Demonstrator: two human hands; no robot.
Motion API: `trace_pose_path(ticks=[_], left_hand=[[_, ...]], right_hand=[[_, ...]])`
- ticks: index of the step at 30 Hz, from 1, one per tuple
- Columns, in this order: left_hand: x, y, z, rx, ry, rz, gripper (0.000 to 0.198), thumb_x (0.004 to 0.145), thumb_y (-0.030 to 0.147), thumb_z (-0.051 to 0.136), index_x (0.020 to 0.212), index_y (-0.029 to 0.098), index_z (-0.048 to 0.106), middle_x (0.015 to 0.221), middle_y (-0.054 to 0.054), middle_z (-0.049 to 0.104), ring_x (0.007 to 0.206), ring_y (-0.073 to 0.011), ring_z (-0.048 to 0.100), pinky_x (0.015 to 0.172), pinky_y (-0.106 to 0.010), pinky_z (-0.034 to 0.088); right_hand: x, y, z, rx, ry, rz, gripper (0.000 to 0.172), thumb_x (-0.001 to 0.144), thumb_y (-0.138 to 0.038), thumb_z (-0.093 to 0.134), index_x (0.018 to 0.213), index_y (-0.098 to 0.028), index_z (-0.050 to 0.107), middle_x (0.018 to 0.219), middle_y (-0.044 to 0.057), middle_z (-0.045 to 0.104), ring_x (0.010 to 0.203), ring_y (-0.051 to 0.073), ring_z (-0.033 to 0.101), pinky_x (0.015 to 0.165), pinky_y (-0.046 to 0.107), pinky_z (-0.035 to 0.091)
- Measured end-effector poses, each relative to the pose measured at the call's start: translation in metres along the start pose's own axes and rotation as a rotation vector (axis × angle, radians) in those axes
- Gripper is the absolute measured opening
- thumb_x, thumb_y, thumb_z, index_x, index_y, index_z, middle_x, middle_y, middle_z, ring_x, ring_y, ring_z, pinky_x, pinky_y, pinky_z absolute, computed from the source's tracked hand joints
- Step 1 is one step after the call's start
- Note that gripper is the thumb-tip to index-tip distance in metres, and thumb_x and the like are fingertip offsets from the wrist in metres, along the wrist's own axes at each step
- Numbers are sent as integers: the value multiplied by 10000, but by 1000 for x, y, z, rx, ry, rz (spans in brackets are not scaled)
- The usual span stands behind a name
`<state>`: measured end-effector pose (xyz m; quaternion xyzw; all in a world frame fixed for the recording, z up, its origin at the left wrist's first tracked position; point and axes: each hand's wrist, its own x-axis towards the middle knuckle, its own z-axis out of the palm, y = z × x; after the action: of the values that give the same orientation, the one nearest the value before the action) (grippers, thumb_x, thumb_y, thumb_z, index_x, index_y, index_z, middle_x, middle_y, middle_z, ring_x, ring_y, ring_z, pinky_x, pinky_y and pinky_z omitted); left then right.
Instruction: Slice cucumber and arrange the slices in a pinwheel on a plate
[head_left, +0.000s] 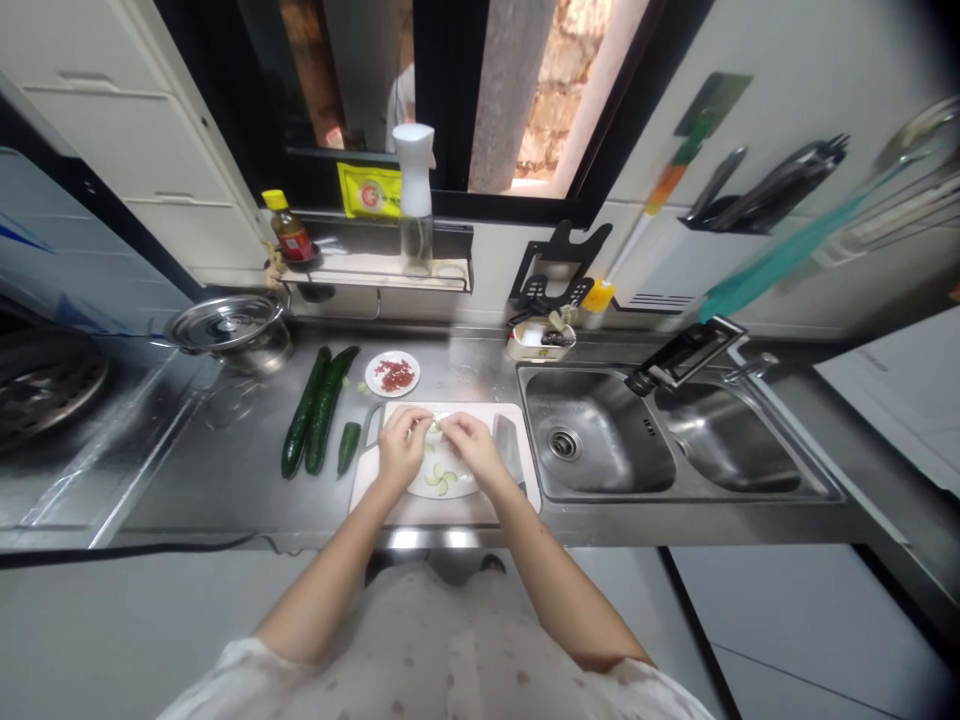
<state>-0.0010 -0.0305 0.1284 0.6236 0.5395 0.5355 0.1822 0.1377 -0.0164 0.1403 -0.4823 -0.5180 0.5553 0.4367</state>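
Note:
My left hand (pixel 403 443) and my right hand (pixel 472 447) meet over a white plate (pixel 418 484), fingertips pinched together on thin, pale green cucumber slices (pixel 435 425). Which slice sits in which hand is partly hidden by the fingers. On the plate's near side, several curved cucumber slices (pixel 441 480) lie fanned out like a pinwheel. The plate rests on a white cutting board (pixel 397 512). A broad knife blade (pixel 508 445) lies along the board's right side, beside my right forearm.
Left of the board lie two long cucumbers (pixel 322 415) and a cut cucumber piece (pixel 348 447). Behind it stands a small dish (pixel 373 377) of red bits. A lidded steel pot (pixel 259 345) is at the back left. The double sink (pixel 600 480) borders the board's right.

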Motion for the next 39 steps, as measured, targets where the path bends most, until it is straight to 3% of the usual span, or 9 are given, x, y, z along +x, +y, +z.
trace_pose_path(ticks=[5,9,12,15,19,39], left_hand=[[-5,3,-1,39,-23,49,198,887,269,483,789,205,643,810,-46,653,799,-169,597,757,-288,466],[-9,3,-1,34,-44,91,206,892,269,477,792,202,644,805,-46,651,803,-168,599,766,-289,465],[-11,2,-2,9,-38,47,188,889,272,484,885,198,657,879,-59,673,837,-175,608,764,-290,468],[-13,1,-4,-31,-45,-93,210,888,303,486,951,198,657,943,-63,682,828,-172,615,699,-269,469],[-14,0,-6,-106,-133,-228,215,872,352,515,893,192,657,889,-45,675,745,-153,605,614,-240,453],[-23,7,-12,-116,-183,-245,145,816,300,582,785,180,657,836,-32,660,767,-143,595,622,-226,430]], right_hand=[[-4,0,-1,28,-51,79,253,740,-428,597,649,-193,580,557,-30,529,504,96,445,459,211,335],[-6,1,0,86,-54,123,199,710,-380,610,662,-190,576,544,-41,512,483,86,427,449,203,315],[-7,1,-1,74,-28,74,172,702,-360,618,678,-193,589,549,-42,514,505,94,445,472,206,347],[-8,2,-3,2,11,-24,166,714,-362,621,702,-197,605,624,-20,577,589,118,512,548,225,419],[-10,6,-6,-96,14,-137,171,750,-364,617,738,-193,626,744,7,646,717,148,578,702,275,473],[-20,11,-10,-261,33,-232,126,769,-301,585,765,-185,635,770,13,644,745,147,568,727,271,440]])
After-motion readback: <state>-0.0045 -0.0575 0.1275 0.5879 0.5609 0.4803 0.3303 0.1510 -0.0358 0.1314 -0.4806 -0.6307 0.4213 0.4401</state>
